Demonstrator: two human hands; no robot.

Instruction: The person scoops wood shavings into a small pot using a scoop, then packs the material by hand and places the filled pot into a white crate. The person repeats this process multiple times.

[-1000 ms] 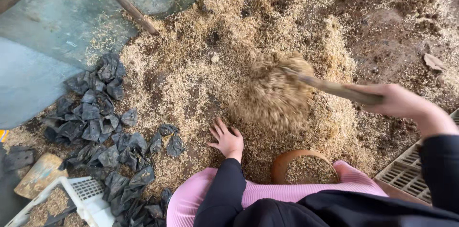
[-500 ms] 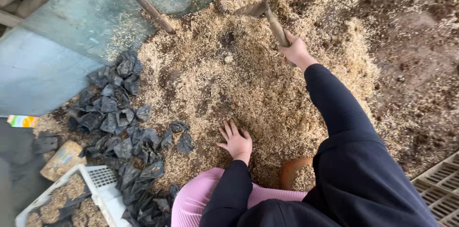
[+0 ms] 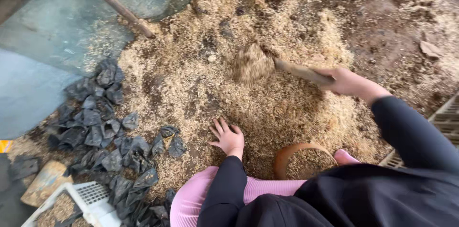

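Note:
My right hand [image 3: 345,82] grips the wooden handle of a small hoe [image 3: 302,70], whose blade is buried in a clump of sawdust [image 3: 252,63] that it drags across the big sawdust pile [image 3: 201,79]. My left hand [image 3: 228,137] rests flat on the pile, fingers spread, holding nothing. A round brown bowl [image 3: 283,159] partly filled with sawdust sits between my knees, just right of the left hand.
Several small black plastic bags [image 3: 98,126] lie heaped at the left. A white slatted crate [image 3: 91,197] with sawdust stands bottom left, another crate [image 3: 444,117] at the right edge. A wooden pole [image 3: 112,1] leans against a grey wall. Dark soil [image 3: 397,12] lies top right.
My right hand has pulled the hoe from the far top of the pile back toward me and to the right, dragging sawdust along. The left hand stayed planted on the pile.

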